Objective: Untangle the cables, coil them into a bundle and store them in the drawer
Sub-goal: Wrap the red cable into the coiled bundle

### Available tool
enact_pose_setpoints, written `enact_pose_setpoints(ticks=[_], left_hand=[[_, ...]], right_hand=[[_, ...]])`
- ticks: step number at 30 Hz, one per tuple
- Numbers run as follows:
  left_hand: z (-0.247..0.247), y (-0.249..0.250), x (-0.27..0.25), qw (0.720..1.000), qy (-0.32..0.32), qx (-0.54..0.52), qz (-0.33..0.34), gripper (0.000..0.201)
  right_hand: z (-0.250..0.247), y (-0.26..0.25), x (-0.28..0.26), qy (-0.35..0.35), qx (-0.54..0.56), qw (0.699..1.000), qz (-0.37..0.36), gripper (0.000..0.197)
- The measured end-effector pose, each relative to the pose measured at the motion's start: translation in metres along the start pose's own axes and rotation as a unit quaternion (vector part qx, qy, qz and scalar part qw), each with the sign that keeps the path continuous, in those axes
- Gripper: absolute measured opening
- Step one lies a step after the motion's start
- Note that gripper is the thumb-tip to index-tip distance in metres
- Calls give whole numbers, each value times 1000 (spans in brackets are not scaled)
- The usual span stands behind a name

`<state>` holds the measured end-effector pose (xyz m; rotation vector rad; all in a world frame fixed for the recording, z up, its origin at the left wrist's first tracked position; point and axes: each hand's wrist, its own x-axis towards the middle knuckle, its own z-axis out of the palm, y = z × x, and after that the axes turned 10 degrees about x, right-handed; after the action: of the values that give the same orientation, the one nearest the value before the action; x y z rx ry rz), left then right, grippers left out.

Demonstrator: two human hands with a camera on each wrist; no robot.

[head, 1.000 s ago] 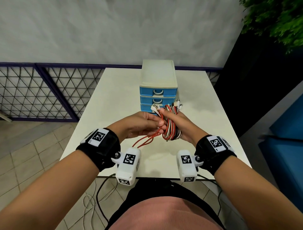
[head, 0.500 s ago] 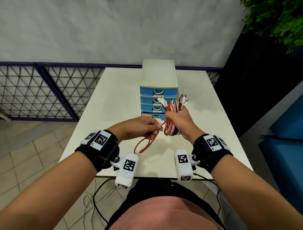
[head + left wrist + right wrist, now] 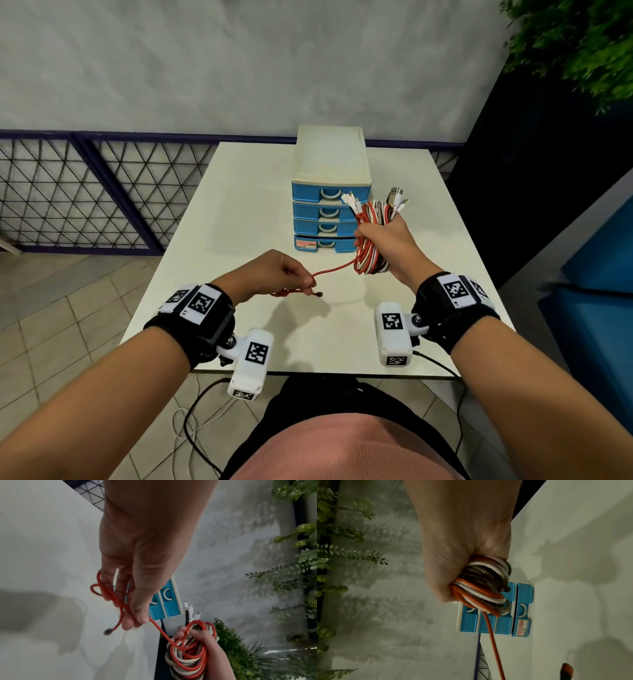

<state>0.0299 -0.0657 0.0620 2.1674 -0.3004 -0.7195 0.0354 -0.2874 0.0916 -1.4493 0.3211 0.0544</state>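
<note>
Head view looks down over the table (image 3: 260, 192); both close wrist views share the drawer unit (image 3: 169, 601).

The right hand (image 3: 462, 555) is covering most of the cable bundle (image 3: 488, 588) in the right wrist view, and the bundle is hiding 3 handles on the drawer unit (image 3: 522, 615). The red cable (image 3: 493, 642) is running off the bottom edge there.

The only lettering is on a small red-and-white sticker (image 3: 522, 627) at the 9 o'clock end of the bottom drawer (image 3: 339, 244) of the blue drawer unit (image 3: 330, 192). In the right wrist view it seems to read "Licol", but it is too blurred to be sure. The wrist bands (image 3: 202, 303) and wrist cameras (image 3: 392, 322) carry black-and-white square code markers, with no readable words.
</note>
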Motion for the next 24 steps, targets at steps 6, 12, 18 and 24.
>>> enact_pose_setpoints(ticks=[6,12,18,24], left_hand=[[2,6,3,990,43,136,18,5],[15,-1,7,981,49,168,89,17],[9,-50,14,973,5,230,19,23],[-1,-54,17,981,23,193,20,11]], right_hand=[[3,-7,-8,-67,0,998,-3,14],[9,-9,-4,12,109,994,-21,13],[1,-17,4,57,129,988,-62,14],[6,-10,2,48,91,994,-42,12]])
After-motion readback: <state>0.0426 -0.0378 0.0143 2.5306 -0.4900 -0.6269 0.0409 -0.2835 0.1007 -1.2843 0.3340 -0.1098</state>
